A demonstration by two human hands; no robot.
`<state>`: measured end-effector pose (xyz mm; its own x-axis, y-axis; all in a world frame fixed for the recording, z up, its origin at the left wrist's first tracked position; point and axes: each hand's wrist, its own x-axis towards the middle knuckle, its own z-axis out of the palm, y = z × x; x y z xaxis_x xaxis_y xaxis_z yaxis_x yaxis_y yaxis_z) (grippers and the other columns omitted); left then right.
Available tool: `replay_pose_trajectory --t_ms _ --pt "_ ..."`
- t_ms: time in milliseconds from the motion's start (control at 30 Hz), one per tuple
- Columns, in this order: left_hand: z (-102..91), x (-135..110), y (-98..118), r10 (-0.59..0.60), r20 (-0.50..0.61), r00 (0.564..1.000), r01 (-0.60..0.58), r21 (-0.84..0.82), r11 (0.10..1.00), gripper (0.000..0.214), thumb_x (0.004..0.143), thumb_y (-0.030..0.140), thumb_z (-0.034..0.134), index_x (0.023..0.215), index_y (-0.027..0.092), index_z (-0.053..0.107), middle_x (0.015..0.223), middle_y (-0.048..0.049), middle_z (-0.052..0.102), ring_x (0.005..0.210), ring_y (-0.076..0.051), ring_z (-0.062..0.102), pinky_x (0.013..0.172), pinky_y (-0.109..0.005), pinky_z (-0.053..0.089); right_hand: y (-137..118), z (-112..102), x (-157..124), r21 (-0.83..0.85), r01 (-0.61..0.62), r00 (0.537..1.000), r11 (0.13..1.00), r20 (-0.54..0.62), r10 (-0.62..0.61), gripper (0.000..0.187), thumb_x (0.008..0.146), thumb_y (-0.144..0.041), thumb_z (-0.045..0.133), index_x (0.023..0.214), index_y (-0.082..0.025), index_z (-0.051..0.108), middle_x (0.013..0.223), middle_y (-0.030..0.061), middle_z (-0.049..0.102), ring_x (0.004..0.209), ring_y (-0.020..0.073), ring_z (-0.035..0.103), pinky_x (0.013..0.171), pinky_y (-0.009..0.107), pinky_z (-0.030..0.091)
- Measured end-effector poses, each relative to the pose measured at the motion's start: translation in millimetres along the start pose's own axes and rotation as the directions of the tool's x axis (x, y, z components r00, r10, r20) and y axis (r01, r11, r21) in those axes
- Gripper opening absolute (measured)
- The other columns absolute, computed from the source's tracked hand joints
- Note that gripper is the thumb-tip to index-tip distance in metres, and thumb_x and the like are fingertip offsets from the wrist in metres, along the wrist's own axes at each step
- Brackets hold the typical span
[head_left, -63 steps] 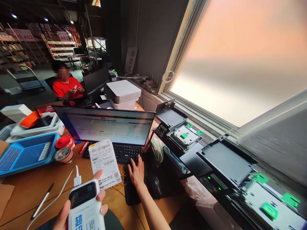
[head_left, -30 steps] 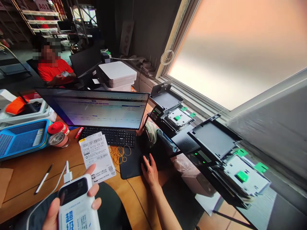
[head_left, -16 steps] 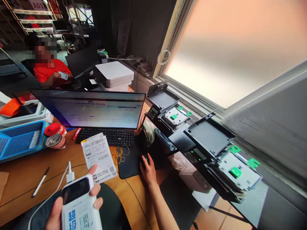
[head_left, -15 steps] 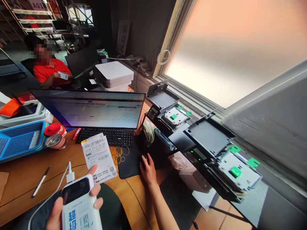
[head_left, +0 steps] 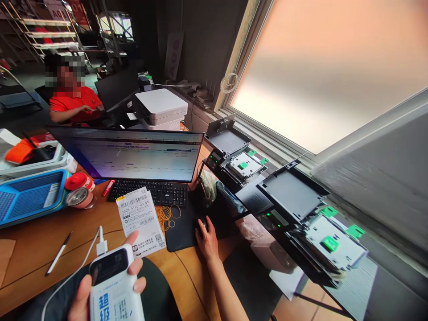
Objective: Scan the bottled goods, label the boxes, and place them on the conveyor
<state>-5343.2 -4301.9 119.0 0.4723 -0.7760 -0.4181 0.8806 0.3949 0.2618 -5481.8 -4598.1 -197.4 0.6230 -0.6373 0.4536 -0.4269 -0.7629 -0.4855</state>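
Observation:
My left hand (head_left: 83,298) is closed around a white power bank (head_left: 115,287) with a white cable (head_left: 83,263) plugged into its top. The same hand pinches a white barcode label (head_left: 140,221) that stands up behind the power bank. My right hand (head_left: 207,240) rests over a black mouse (head_left: 201,225) on a black mouse pad (head_left: 182,232). A black keyboard (head_left: 150,192) and a wide lit monitor (head_left: 133,154) stand just beyond. Yellow rubber bands (head_left: 166,216) lie between the label and the mouse pad.
Two open label printers (head_left: 239,162) (head_left: 314,232) sit to the right under the window. A blue basket (head_left: 30,196), a red-lidded jar (head_left: 78,189), a red marker (head_left: 109,187) and a pen (head_left: 58,253) lie on the wooden desk (head_left: 40,236). A person in a red shirt (head_left: 73,100) sits opposite, near a white printer (head_left: 162,106).
My right hand moved from the keyboard to the mouse about two seconds ago and has stayed there. The left hand keeps the power bank and label. The view shifted slightly.

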Motion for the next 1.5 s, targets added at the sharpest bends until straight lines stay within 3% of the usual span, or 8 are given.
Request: replay_pose_trajectory --t_ms 200,400,633,900,1067,1200,1367,1500 --pt "0.9 -1 -6 0.013 0.016 1.000 -0.012 -0.036 0.999 0.109 0.074 0.033 0.083 0.166 0.036 0.024 0.101 -0.0071 0.067 0.082 -0.021 0.066 0.069 -0.030 0.058 -2 -9 -1 -0.055 0.039 0.999 0.998 -0.001 -0.039 0.052 0.096 -0.035 0.063 0.146 -0.025 0.056 0.166 0.0203 0.034 0.147 0.0395 0.048 0.116 0.074 0.041" --pt "-1.2 0 -22 -0.060 0.004 0.998 0.060 -0.050 0.997 0.100 0.077 0.049 0.083 0.163 0.036 0.034 0.099 -0.0066 0.066 0.080 -0.019 0.065 0.068 -0.027 0.056 -2 -12 -6 0.036 -0.043 0.996 0.998 0.075 0.041 0.049 0.100 -0.032 0.054 0.149 -0.026 0.053 0.165 0.0190 0.035 0.143 0.0342 0.054 0.107 0.053 0.059" --pt "-10.3 3 -40 -0.118 0.098 0.988 0.123 -0.054 0.991 0.089 0.083 0.052 0.077 0.161 0.035 0.037 0.103 -0.0078 0.069 0.084 -0.021 0.067 0.067 -0.027 0.055 -3 -12 -9 0.063 -0.060 0.995 0.996 0.087 0.054 0.048 0.102 -0.035 0.050 0.149 -0.028 0.054 0.163 0.0170 0.037 0.144 0.0344 0.051 0.109 0.056 0.057" --pt "-7.5 2 -51 -0.105 0.200 0.974 0.121 -0.070 0.990 0.095 0.087 0.060 0.073 0.164 0.028 0.029 0.105 -0.0077 0.069 0.086 -0.021 0.071 0.067 -0.026 0.052 0 -15 -10 0.100 -0.027 0.992 0.995 0.126 0.014 0.050 0.099 -0.040 0.054 0.148 -0.027 0.055 0.155 0.0190 0.043 0.133 0.0348 0.059 0.102 0.055 0.060" --pt "-14.0 3 -60 -0.090 0.241 0.966 0.104 -0.044 0.994 0.096 0.084 0.066 0.071 0.162 0.024 0.034 0.106 -0.0086 0.068 0.085 -0.020 0.070 0.067 -0.025 0.049 5 -13 -11 0.108 -0.055 0.981 0.993 0.189 0.034 0.055 0.098 -0.048 0.052 0.148 -0.026 0.056 0.155 0.0206 0.042 0.132 0.0390 0.059 0.098 0.054 0.060" --pt "-25.1 1 -66 -0.071 0.215 0.974 0.084 -0.054 0.995 0.088 0.086 0.066 0.069 0.160 0.026 0.041 0.105 -0.0087 0.068 0.084 -0.021 0.069 0.064 -0.026 0.048 4 -16 -10 0.108 -0.093 0.970 0.990 0.235 0.066 0.056 0.098 -0.049 0.049 0.147 -0.025 0.057 0.159 0.0207 0.041 0.135 0.0403 0.057 0.098 0.052 0.058" --pt "-31.9 -6 -69 -0.065 0.155 0.986 0.081 -0.094 0.992 0.081 0.086 0.064 0.066 0.157 0.032 0.046 0.102 -0.0098 0.072 0.081 -0.025 0.070 0.067 -0.035 0.051 4 -17 -8 0.131 -0.083 0.968 0.988 0.247 0.049 0.057 0.096 -0.052 0.051 0.147 -0.026 0.057 0.157 0.0189 0.044 0.135 0.0387 0.057 0.101 0.052 0.057" --pt "-33.4 -11 -70 -0.052 0.150 0.987 0.066 -0.091 0.994 0.085 0.088 0.061 0.066 0.160 0.025 0.041 0.103 -0.0125 0.073 0.081 -0.028 0.072 0.073 -0.039 0.052 3 -15 -6 0.137 -0.083 0.967 0.987 0.249 0.047 0.057 0.097 -0.053 0.049 0.145 -0.024 0.059 0.154 0.0201 0.045 0.135 0.0387 0.057 0.102 0.053 0.056"
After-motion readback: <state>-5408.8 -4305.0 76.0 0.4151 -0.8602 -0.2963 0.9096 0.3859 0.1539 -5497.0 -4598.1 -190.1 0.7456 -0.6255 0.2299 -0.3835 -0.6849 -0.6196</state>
